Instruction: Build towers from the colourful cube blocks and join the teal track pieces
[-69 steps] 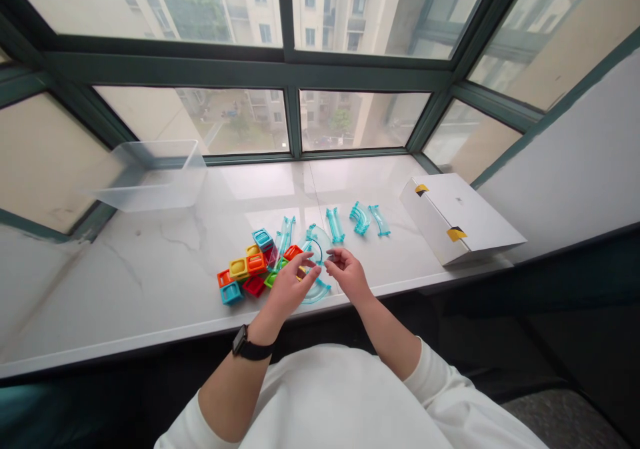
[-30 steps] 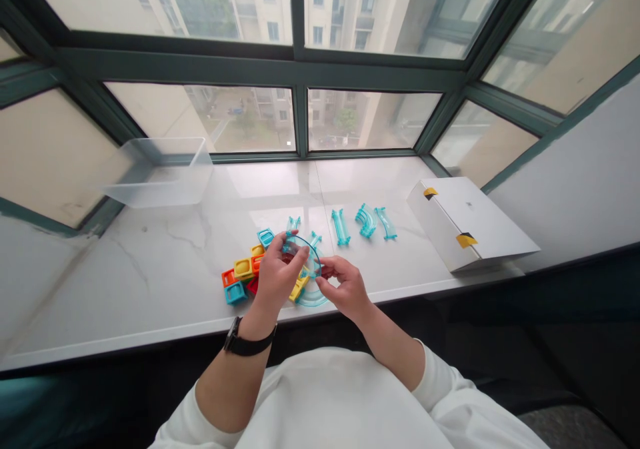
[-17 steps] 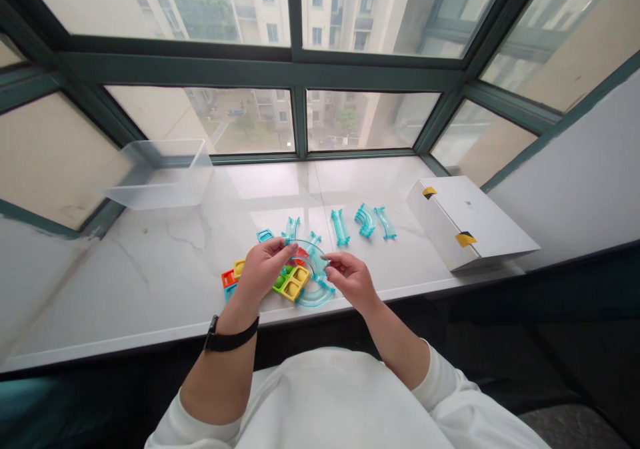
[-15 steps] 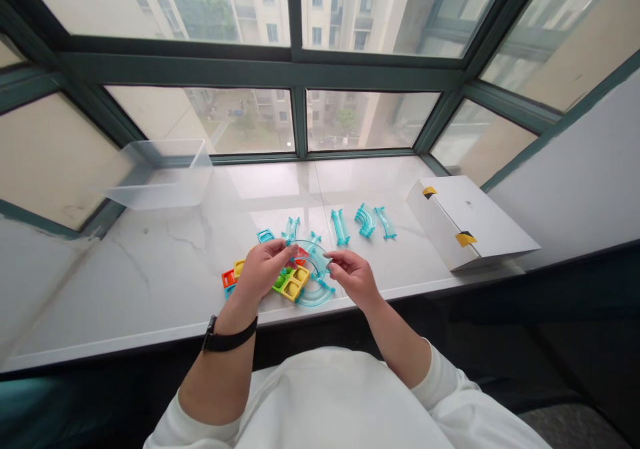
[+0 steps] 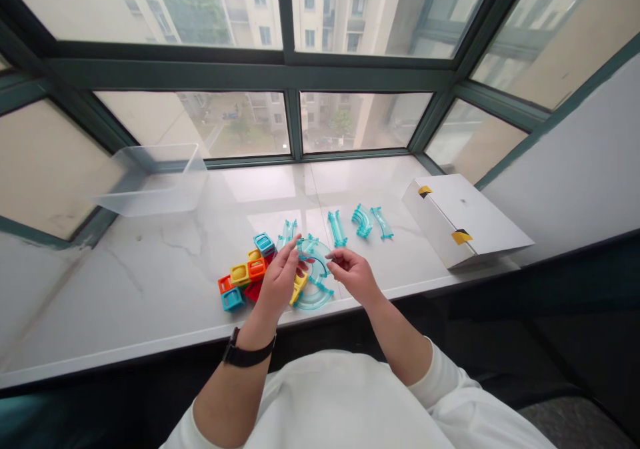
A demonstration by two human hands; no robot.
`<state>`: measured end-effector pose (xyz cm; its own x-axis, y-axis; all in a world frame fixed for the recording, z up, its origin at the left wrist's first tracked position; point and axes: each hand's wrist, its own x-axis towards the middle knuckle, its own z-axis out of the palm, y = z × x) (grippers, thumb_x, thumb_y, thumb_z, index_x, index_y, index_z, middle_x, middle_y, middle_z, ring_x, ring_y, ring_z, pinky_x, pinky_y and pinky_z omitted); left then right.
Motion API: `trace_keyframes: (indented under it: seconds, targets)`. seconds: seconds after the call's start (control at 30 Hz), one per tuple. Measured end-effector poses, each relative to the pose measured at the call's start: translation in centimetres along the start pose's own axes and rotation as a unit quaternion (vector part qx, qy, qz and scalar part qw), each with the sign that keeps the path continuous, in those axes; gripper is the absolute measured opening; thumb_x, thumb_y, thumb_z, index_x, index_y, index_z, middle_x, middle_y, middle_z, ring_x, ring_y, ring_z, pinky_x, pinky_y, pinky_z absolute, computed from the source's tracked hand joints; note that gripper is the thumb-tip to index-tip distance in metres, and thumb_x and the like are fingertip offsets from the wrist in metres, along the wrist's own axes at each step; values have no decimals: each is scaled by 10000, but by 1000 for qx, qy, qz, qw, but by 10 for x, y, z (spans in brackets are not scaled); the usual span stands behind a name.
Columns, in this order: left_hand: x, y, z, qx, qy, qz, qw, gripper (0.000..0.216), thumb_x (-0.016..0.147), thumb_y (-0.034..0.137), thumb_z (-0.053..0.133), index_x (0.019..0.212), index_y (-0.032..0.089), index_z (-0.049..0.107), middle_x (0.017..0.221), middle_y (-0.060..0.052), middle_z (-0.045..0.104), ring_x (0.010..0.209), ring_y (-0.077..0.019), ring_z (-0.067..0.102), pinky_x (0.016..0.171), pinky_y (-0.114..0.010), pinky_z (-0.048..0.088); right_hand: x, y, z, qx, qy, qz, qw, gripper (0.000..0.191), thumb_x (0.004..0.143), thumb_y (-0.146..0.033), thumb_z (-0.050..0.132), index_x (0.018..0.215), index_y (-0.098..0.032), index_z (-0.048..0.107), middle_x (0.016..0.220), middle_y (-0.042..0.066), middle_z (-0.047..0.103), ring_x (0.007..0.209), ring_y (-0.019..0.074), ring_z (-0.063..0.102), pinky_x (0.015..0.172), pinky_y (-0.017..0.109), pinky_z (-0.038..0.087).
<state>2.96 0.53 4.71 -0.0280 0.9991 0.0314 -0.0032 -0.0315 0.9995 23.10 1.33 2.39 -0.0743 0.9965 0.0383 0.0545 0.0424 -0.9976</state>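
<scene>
A clear blue curved track piece [image 5: 315,249] is held up over the pile, its right end pinched between the thumb and fingers of my right hand [image 5: 354,277]. My left hand [image 5: 280,281] is beside its left end, fingers stretched out and apart; whether they touch the piece is hard to tell. Below the held piece lies another curved track [image 5: 315,298]. Colourful building blocks sit around and partly behind my left hand, among them a blue block [image 5: 233,299], a yellow block [image 5: 239,275] and an orange block [image 5: 257,269].
Farther back lie a straight track piece [image 5: 337,228], a curved piece [image 5: 362,221] and a wavy piece [image 5: 383,223]. A clear plastic bin [image 5: 150,202] stands at the back left, a white box [image 5: 475,215] at the right. Windows border the white sill [image 5: 165,289].
My left hand has moved right and its fingers have straightened from their pinch on the curved track. My right hand keeps its pinch. More of the blocks on the left now show.
</scene>
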Motion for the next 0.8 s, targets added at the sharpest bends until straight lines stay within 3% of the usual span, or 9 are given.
trace_keyframes:
  seconds: [0.07,0.17,0.27,0.43,0.63,0.8]
  targets:
    - [-5,-9,12,-3,-4,20,1000,712,1051,617,517,1618,195,439,1069,-106,777,874,-184,709,747,-304,584,2,0,-3,12,12,15,1000,287,847,-453,793,981,-201,760,714,-15,655,601,137,604,569,261,535]
    - [-12,-19,29,68,-1,81,994,781,1030,520,618,1684,261,280,1192,-109,753,1012,-201,727,844,-336,597,6,1,-10,19,46,22,999,308,847,-461,786,1004,-201,735,710,-22,647,584,135,599,559,265,544]
    - [-12,-23,42,174,-8,147,974,710,996,390,695,1630,311,385,1276,-100,733,1101,-216,722,909,-369,599,10,5,-19,24,78,22,996,353,831,-467,800,1056,-210,712,770,-23,651,589,131,606,542,264,558]
    - [6,-14,58,272,-52,219,936,338,1035,276,602,1366,302,667,1234,-87,755,1147,-242,717,971,-410,595,14,14,-33,53,93,8,994,431,842,-456,807,1183,-234,666,827,-38,611,611,126,620,546,257,570]
    - [43,-3,84,291,-72,238,924,284,1008,210,627,1263,288,727,1179,-70,781,1022,-229,735,890,-385,611,24,21,-57,47,106,-67,991,596,872,-406,815,1415,-293,596,981,-20,619,733,121,633,697,270,600]
    - [81,-9,113,249,-91,231,936,244,961,148,662,1151,265,760,1107,-57,793,970,-204,747,870,-353,622,43,29,-83,-38,137,-100,985,459,924,-400,758,1357,-287,659,994,5,684,827,165,701,814,332,626]
